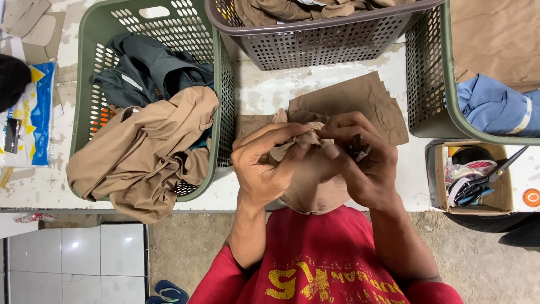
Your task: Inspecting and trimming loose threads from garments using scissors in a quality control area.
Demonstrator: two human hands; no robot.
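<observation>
Hands meet over the near edge of the desk (pixel 315 84), both working one bunched piece of tan fabric (pixel 306 174). Left hand (pixel 264 169) has its grip closed on the cloth: thumb and forefinger pinch a fold at the top, remaining fingers curled under the bundle, likely to keep it taut. Right hand (pixel 363 163) is also closed on it, fingertips meeting the left's at that fold; a small dark tool or clip (pixel 357 149) sits in its palm, too small to identify.

Fabric held up off the desk, just in front of the red shirt (pixel 332 264), probably so the seam sits close to the eyes. Its rounded lower edge hangs toward the person's chest; the pinched fold points away, toward the baskets. Long axis runs roughly near-to-far, though it's crumpled enough that this is a loose call.

Directly behind the hands, flat brown cut pieces (pixel 360 101) lie stacked on the desk, within reach. Green basket (pixel 90 67) to the left holds tan and dark green garments, one tan garment (pixel 140 152) spilling over its rim. Grey basket (pixel 332 34) straight ahead holds more tan cloth. Another green basket (pixel 439 73) on the right holds blue cloth (pixel 495 107). Small cardboard box (pixel 439 174) beside it carries scissors (pixel 478 186) and odds and ends.
</observation>
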